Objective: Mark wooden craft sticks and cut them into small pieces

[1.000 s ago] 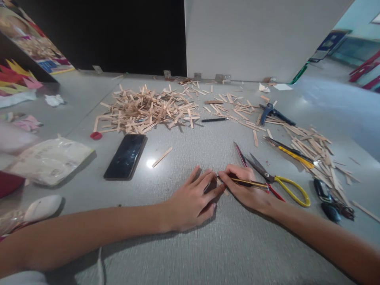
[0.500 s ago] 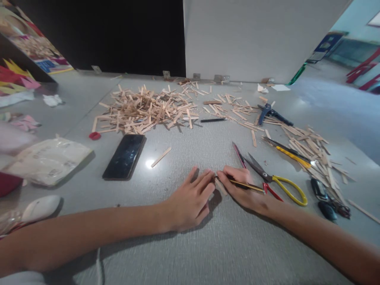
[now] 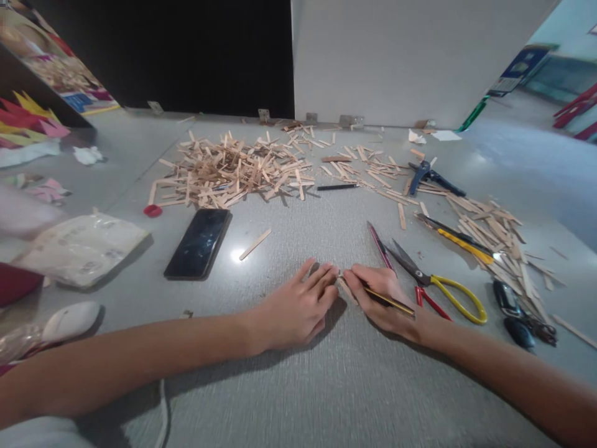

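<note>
In the head view, my right hand (image 3: 380, 297) is closed round a black-and-yellow pencil (image 3: 389, 302), its tip low over a wooden craft stick (image 3: 347, 289) on the table. The far end of that stick lies under the fingertips of my left hand (image 3: 298, 308), whose bent fingers press it down. Part of the stick is hidden by both hands. Beyond the left hand lies a single craft stick (image 3: 255, 244). Just right of my right hand are scissors (image 3: 422, 277) with yellow and red handles and a dark red pen (image 3: 380, 244).
A heap of craft sticks (image 3: 237, 168) spreads across the back, with another pile (image 3: 501, 236) at the right. Pliers (image 3: 426, 177), a yellow utility knife (image 3: 466, 244) and keys (image 3: 525, 317) lie nearby. At the left are a phone (image 3: 198, 244), a plastic packet (image 3: 86, 249) and a mouse (image 3: 71, 320).
The camera view has shifted slightly. The pencil's back end tilts a little lower, and both hands stay at the same craft stick.
</note>
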Demonstrator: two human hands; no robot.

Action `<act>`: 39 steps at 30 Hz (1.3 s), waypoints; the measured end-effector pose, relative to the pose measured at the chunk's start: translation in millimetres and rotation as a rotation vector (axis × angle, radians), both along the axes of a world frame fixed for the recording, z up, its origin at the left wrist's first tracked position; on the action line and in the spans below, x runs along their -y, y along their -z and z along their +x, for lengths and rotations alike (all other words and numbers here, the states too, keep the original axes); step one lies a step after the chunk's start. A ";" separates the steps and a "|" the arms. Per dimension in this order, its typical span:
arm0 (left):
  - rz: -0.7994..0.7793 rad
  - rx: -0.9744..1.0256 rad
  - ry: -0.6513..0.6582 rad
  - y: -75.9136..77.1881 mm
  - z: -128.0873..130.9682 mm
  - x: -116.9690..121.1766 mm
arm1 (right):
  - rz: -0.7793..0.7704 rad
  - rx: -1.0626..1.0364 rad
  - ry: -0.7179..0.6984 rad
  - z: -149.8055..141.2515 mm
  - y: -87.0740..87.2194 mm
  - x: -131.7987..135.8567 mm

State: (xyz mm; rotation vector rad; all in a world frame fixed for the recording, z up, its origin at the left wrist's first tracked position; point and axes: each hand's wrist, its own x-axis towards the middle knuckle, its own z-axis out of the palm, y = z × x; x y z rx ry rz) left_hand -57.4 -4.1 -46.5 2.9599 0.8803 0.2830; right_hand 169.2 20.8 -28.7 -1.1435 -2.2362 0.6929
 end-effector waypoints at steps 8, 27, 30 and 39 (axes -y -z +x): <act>0.046 0.066 0.058 5.7 -3.5 -4.8 | 0.034 -0.049 0.006 2.9 12.6 -2.9; 0.163 0.065 0.025 -2.3 -1.1 0.0 | -0.177 -0.221 0.217 1.6 -3.0 -6.4; 0.229 0.117 0.082 -4.8 1.1 0.3 | -0.181 -0.243 0.263 0.5 -3.4 -5.1; 0.242 0.375 0.449 -3.3 -0.5 2.2 | -0.278 -0.394 0.336 -2.5 -1.4 -8.3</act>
